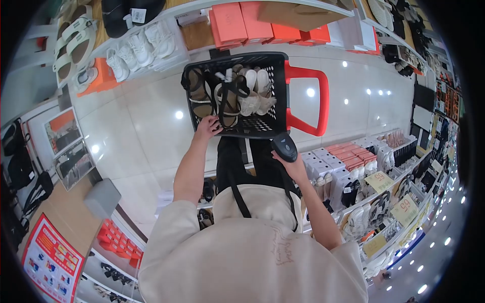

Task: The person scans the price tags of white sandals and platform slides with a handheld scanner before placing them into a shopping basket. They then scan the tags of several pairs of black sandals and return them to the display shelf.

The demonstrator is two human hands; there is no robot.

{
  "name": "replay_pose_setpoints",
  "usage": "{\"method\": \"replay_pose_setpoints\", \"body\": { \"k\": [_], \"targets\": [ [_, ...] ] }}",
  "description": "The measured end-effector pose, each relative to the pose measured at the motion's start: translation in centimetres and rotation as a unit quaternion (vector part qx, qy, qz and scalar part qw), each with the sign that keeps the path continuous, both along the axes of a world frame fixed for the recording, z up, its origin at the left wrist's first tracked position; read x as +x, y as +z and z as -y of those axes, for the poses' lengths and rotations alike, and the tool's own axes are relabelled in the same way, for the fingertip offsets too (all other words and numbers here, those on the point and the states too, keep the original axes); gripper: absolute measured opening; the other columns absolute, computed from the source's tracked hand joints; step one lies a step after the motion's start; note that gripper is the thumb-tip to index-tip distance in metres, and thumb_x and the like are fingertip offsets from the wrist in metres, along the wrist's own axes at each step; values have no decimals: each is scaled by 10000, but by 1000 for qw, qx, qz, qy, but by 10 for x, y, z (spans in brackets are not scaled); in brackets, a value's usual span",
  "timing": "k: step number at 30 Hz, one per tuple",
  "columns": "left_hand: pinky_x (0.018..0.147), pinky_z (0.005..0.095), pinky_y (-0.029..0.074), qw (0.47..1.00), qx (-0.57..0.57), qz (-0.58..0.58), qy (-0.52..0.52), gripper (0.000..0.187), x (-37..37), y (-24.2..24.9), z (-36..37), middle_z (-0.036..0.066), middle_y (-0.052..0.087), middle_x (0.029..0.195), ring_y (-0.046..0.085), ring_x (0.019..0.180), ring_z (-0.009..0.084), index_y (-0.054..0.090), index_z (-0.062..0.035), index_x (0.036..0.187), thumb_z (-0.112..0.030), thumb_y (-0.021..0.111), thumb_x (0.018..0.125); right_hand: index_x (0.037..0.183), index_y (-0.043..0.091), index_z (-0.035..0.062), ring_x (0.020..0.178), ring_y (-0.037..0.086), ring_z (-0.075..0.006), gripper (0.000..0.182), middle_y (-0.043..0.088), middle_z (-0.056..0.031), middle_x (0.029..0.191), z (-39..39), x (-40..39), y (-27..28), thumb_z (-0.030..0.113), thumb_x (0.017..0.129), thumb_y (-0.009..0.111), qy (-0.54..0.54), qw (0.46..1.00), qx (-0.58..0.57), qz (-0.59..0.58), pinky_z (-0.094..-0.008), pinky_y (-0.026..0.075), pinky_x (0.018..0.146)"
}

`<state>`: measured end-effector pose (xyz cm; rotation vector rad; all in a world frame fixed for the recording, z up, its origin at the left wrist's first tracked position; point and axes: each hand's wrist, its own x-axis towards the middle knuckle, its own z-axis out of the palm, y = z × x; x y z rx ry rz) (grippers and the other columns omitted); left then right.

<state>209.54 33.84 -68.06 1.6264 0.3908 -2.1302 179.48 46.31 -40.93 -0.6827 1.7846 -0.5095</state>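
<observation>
A black shopping basket (278,96) with a red handle (323,103) stands before me, holding several shoes. On its left side lie brown sandals with black straps (230,103); white shoes (261,81) and pale ones with bows (256,104) sit to the right. My left hand (208,127) is at the basket's near left rim, beside the sandals, its fingers partly bent; whether it grips a strap or the rim is unclear. My right hand (294,164) is closed around a black handheld scanner (284,147), just outside the basket's near right corner.
Shelves with white sneakers (143,50) and orange shoe boxes (230,25) run along the far side. At the right is a rack of shoes, boxes and yellow price signs (379,182). A grey stool (102,198) and a red-edged poster (53,260) are at the lower left.
</observation>
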Motion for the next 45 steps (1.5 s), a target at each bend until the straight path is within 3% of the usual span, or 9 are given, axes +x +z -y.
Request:
{"method": "replay_pose_setpoints", "body": {
  "k": [11,17,21,27,29,30,33,39,45],
  "targets": [
    [1081,661,316,985,-3,157,70,307,13,-53,-11,61,582,1227,534,1263,249,548,-96,1154,-194,651,882,1072,692,-16,870,672,-208,376,737,-125,955,-21,-4,3,288,867,775,-16,1000,5,-15,-341,495,849],
    [986,490,531,982,-85,128,111,566,27,-49,-10,115,589,1203,601,1138,326,404,-152,1452,-225,673,959,1087,695,-17,916,702,-229,387,741,-157,971,-17,3,20,299,873,761,29,998,24,-56,-344,500,857],
    [992,502,526,977,-164,80,108,651,34,-42,-28,128,586,1233,620,1105,318,337,-175,1514,-206,674,958,1093,696,-16,953,710,-248,384,742,-163,998,-25,2,10,290,870,764,40,997,30,-61,-347,503,870],
    [987,488,508,961,-164,203,-96,613,33,-20,-46,183,585,1267,612,1155,299,366,-113,1502,-153,636,954,1093,693,-16,951,711,-257,373,739,-166,1000,-30,1,12,274,869,765,50,996,26,-65,-348,505,873],
    [1004,456,479,787,-279,392,-386,568,41,-65,-59,211,566,1287,592,1170,343,432,-40,1436,-107,621,904,1094,693,-14,951,710,-257,372,739,-166,997,-35,-1,13,273,869,766,51,996,24,-64,-346,504,875],
    [1004,456,479,786,-279,393,-388,568,37,-55,-58,211,566,1287,592,1170,343,432,-40,1436,-107,621,904,1094,693,-13,942,708,-250,368,741,-159,995,-38,-3,16,270,870,766,47,996,12,-70,-343,502,875],
    [988,455,472,635,-431,474,-432,431,1,28,-45,220,535,1249,544,1156,427,526,-12,1271,-105,605,859,1085,699,-11,911,691,-205,346,745,-134,986,-51,-11,24,254,872,769,28,997,-5,-69,-333,502,867],
    [937,459,493,591,-610,356,-389,316,-92,175,-29,195,568,1229,584,1116,403,543,-28,1216,-117,571,914,1059,726,-3,895,681,-131,268,758,-91,971,-67,-37,42,201,887,753,17,996,-45,-73,-312,511,842],
    [929,404,497,604,-686,236,-328,462,-237,266,-24,216,584,1262,619,1115,350,509,22,1304,-269,626,964,1038,717,-24,856,684,-156,280,754,-117,932,-81,-79,41,190,866,770,-9,986,-148,-69,-333,519,817]
  ]
}}
